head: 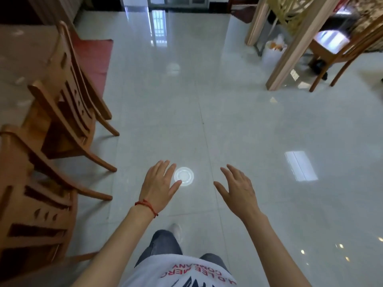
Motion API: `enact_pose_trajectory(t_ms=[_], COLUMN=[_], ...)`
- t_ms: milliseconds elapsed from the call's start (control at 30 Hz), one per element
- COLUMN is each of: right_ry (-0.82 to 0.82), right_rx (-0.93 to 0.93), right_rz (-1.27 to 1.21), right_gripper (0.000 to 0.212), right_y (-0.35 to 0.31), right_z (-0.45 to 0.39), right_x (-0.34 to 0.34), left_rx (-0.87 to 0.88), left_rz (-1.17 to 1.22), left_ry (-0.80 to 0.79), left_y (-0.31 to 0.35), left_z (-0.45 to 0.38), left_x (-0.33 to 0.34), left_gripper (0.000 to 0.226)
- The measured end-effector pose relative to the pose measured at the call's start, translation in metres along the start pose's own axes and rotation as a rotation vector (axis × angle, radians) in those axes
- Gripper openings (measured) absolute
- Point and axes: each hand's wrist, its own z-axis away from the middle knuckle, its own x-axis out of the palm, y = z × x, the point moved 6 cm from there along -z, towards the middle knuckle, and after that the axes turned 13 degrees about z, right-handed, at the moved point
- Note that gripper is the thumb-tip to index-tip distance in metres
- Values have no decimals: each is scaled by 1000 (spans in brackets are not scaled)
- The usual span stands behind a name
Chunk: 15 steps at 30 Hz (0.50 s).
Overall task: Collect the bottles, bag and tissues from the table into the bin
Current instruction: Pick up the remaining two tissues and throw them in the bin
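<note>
The person stands on a glossy tiled floor [248, 131] with both arms stretched forward. The left hand [159, 188], with a red string bracelet [146, 205] at the wrist, has its fingers [165, 168] spread open and holds nothing. The right hand [238, 188] is also open and empty. Two wooden chairs [62, 100] stand at the left. Far at the upper right, a white bin [272, 51] with some rubbish inside stands on the floor beside a wooden post [294, 48]. The bottles, bag and tissues are not in view.
</note>
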Motion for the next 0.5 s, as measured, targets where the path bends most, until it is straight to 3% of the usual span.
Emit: enact_pose_trajectory(t_ms=[500], right_ry=[-41], right_rx=[-49], right_rz=[7], right_gripper=[55], right_y=[2], right_z=[-271], right_x=[-35], left_rx=[-86], left_rz=[-35], left_ry=[-33], left_y=[-70], left_z=[-250], left_x=[-27], left_gripper=[59])
